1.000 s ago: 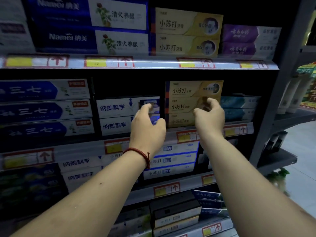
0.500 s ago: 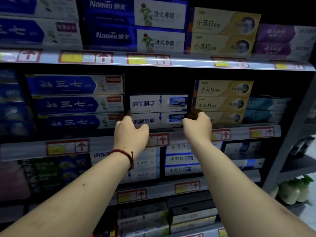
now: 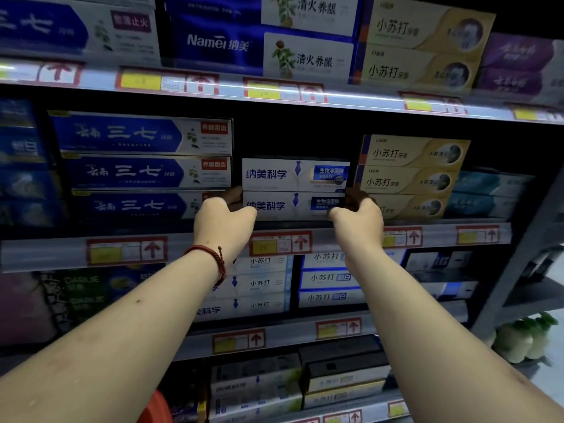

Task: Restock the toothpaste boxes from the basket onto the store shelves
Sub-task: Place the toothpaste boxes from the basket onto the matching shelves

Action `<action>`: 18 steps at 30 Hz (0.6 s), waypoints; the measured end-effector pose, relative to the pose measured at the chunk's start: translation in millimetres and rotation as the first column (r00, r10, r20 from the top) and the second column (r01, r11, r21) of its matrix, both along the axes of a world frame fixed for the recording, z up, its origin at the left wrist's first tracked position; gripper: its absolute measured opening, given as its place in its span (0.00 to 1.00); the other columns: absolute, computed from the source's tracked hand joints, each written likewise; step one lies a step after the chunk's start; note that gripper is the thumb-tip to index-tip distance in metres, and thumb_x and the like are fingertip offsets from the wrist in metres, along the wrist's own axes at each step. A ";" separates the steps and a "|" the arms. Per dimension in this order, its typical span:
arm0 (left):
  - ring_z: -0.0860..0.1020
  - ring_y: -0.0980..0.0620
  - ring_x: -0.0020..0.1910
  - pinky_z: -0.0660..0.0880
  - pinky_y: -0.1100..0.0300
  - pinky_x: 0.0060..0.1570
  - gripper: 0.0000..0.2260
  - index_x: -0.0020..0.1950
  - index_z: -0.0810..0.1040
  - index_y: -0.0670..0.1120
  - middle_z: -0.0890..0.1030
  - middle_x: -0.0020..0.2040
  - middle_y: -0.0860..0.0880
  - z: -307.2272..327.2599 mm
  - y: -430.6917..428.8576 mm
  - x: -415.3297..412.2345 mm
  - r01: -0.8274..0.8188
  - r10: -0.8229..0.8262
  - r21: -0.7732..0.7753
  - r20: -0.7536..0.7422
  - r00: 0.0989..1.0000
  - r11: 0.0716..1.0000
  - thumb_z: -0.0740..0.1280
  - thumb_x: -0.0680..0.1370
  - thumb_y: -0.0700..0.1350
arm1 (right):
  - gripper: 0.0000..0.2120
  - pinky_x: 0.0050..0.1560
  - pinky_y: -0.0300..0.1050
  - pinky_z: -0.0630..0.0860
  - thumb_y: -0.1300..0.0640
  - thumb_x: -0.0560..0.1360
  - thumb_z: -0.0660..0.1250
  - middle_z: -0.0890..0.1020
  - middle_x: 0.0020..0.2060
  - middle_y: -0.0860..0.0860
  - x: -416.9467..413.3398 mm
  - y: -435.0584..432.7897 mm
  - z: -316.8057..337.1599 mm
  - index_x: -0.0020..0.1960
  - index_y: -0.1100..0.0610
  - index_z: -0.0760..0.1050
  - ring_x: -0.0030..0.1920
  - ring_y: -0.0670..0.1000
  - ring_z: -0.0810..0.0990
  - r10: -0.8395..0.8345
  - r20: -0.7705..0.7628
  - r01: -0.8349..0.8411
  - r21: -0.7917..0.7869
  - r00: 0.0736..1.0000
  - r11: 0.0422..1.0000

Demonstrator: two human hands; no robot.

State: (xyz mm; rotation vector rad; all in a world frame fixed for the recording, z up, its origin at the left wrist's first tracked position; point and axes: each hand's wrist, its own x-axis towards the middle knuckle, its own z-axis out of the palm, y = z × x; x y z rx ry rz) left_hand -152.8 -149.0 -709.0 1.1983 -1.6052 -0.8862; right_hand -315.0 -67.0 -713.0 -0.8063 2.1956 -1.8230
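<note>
The dark blue glossy box (image 3: pixel 213 44) at twelve o'clock reads "Namei 纳美" and "清火养龈". Yellow cardboard boxes (image 3: pixel 409 154) at two o'clock read "小苏打". The white cardboard boxes (image 3: pixel 274 175) at centre read "纳美科学" (blue panel: "生物溶菌酶"). Blue-and-white boxes (image 3: pixel 134 134) at ten o'clock read "三七"; dark green boxes (image 3: pixel 82 282) at eight o'clock, "DARLIE".

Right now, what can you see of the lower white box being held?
The lower white box is a long cardboard-looking toothpaste carton, white with blue Chinese lettering and a blue panel at right. It lies lengthwise on the middle shelf, under a matching box. The left hand grips its left end, the right hand its right end.
</note>
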 end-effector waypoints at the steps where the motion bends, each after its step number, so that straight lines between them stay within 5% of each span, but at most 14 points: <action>1: 0.74 0.49 0.35 0.70 0.62 0.33 0.06 0.45 0.77 0.41 0.77 0.38 0.47 -0.4 -0.5 0.6 0.004 -0.004 -0.001 0.000 1.000 1.000 0.70 0.75 0.43 | 0.21 0.57 0.57 0.80 0.58 0.72 0.67 0.80 0.59 0.52 0.3 0.1 -0.3 0.65 0.54 0.73 0.54 0.55 0.79 -0.006 0.000 0.006 -0.004 1.000 1.000; 4: 0.74 0.51 0.35 0.70 0.62 0.34 0.06 0.49 0.78 0.40 0.77 0.39 0.48 -1.1 -2.0 1.0 0.025 -0.025 -0.003 -0.017 1.000 1.000 0.70 0.75 0.42 | 0.14 0.56 0.57 0.80 0.58 0.72 0.67 0.81 0.55 0.52 1.7 0.7 -0.9 0.56 0.50 0.73 0.52 0.55 0.80 -0.023 -0.019 0.023 -0.014 1.000 1.000; 8: 0.74 0.53 0.36 0.69 0.63 0.33 0.08 0.51 0.78 0.40 0.78 0.40 0.47 -1.3 -1.6 1.5 0.035 -0.035 -0.009 -0.026 0.999 0.999 0.70 0.76 0.42 | 0.22 0.58 0.57 0.80 0.57 0.71 0.67 0.81 0.58 0.51 2.8 0.6 -2.0 0.65 0.52 0.74 0.55 0.55 0.80 -0.025 -0.035 0.024 -0.018 0.999 1.000; 12: 0.76 0.52 0.38 0.70 0.63 0.32 0.09 0.54 0.79 0.40 0.81 0.44 0.46 1.1 0.3 3.4 0.072 -0.072 -0.011 0.014 0.997 0.997 0.69 0.76 0.43 | 0.12 0.50 0.52 0.79 0.59 0.73 0.67 0.82 0.52 0.52 -0.3 1.3 -1.1 0.55 0.53 0.74 0.50 0.54 0.80 -0.024 -0.035 0.024 -0.017 0.999 1.000; 18: 0.78 0.52 0.43 0.75 0.60 0.37 0.10 0.59 0.77 0.47 0.81 0.51 0.48 6.4 6.2 19.6 0.142 -0.141 -0.025 0.042 0.989 0.989 0.66 0.78 0.45 | 0.11 0.42 0.46 0.72 0.62 0.74 0.65 0.80 0.54 0.54 20.1 -3.1 2.0 0.56 0.57 0.74 0.50 0.56 0.79 -0.086 -0.003 0.085 -0.102 0.996 0.991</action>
